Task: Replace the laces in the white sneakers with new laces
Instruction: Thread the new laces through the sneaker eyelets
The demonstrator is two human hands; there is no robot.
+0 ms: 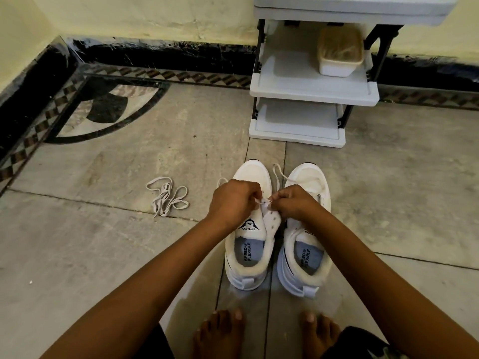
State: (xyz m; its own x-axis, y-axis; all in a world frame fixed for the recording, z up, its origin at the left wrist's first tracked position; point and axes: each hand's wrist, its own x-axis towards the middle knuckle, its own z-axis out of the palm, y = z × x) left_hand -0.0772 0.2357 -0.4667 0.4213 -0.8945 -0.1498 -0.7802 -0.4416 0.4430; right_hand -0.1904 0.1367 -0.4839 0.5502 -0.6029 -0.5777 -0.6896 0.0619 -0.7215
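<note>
- Pair of white sneakers on the stone floor (108, 255), lower centre of frame, heels toward the person, toes toward the top
- Both hands work over the left-hand sneaker (247, 257) at its lower eyelets; the right-hand sneaker (307, 257) stands just beside it, untouched
- Left hand (232, 200): fingers curled, pinching a white lace (262, 202) at the eyelet row
- Right hand (294, 203): fingers curled, pinching the same lace or the eyelet flap from the other side; which one, cannot tell
- Step in hand, as judged: working the lace through an eyelet low on the left-hand sneaker; the upper eyelets on its flap are bare
- Whether this lace is going in or coming out cannot be told
- Next move likely calls for keeping the flap steady with one hand while the other draws the tip through, then crossing to the opposite row
- Loose laces (168, 195) lie in a tangle on the floor, left of centre, well apart from the shoes; old or new, not clear
- Hidden: the eyelet being worked and the lace tip, under the knuckles
- Lacing on the right-hand sneaker hard to read, covered by the right wrist
- Shelf rack (313, 92) at upper right, top cut off; a tub (339, 55) on it, contents blurred
- Bare feet (220, 332) at the bottom edge, partly cut off
</note>
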